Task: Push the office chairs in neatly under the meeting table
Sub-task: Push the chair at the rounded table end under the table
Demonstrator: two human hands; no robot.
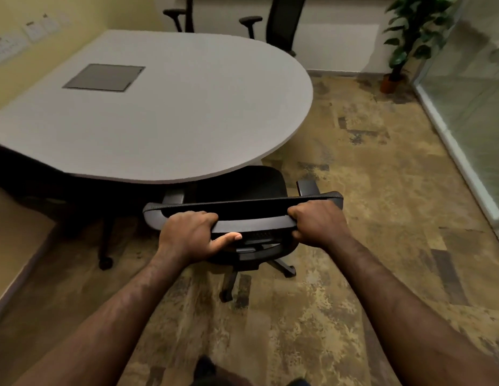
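Head view of a person gripping a black office chair (242, 190) at the curved near edge of a grey meeting table (164, 112). The left hand (191, 236) is clenched over the top rail of the chair's backrest (251, 215) toward its left end, fingers wrapped over the front and thumb extended along the rail's rear face. The right hand (316, 222) is clenched on the same rail toward its right end. Both forearms reach forward from the bottom of the frame. The chair faces the table: the front of its seat lies beneath the tabletop overhang, while the backrest, the right armrest (308, 187) and the castor base (242, 274) stand outside the table edge. The tabletop carries a square grey cable hatch (103, 77) set flush near its left centre. Beyond the far side of the table stand two further black chairs (281, 20), apart from the table and close to the rear wall. A potted plant (410, 37) occupies the far right corner beside a glass partition (471, 101). The floor is mottled brown and tan carpet (354, 162). Wall sockets (22, 37) sit on the yellow wall at left.
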